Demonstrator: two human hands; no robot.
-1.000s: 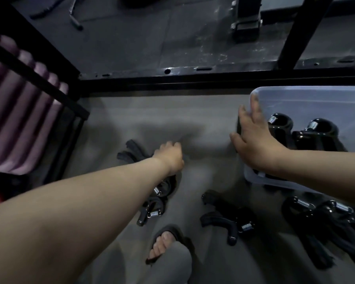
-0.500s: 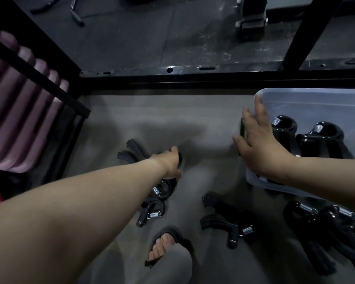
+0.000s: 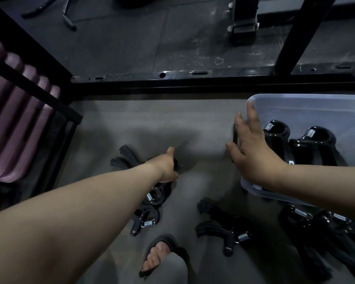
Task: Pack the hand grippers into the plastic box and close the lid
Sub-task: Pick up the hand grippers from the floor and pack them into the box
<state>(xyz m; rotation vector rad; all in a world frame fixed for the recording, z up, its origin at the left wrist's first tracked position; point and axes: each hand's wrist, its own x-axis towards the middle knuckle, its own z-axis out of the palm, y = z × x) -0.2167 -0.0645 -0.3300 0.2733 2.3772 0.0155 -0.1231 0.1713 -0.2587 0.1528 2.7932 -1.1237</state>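
Observation:
A clear plastic box (image 3: 316, 107) stands on the grey floor at the right, with two black hand grippers (image 3: 277, 136) side by side in it. My right hand (image 3: 252, 154) rests on the box's left rim, fingers straight. My left hand (image 3: 166, 167) reaches down to a cluster of black hand grippers (image 3: 154, 201) on the floor and curls round the handle of the topmost one; my arm hides most of it. Another hand gripper (image 3: 219, 228) lies in the middle, and several more hand grippers (image 3: 307, 224) are piled below the box. No lid is in view.
A black metal frame rail (image 3: 193, 85) crosses behind the floor area, with an upright post (image 3: 301, 33) at the right. Pink padded rolls (image 3: 14, 119) sit behind a black bar at the left. My sandalled foot (image 3: 158, 255) is at the bottom centre.
My left hand dropped from above the floor onto the left cluster and closed round a gripper handle. My right hand stayed on the box rim.

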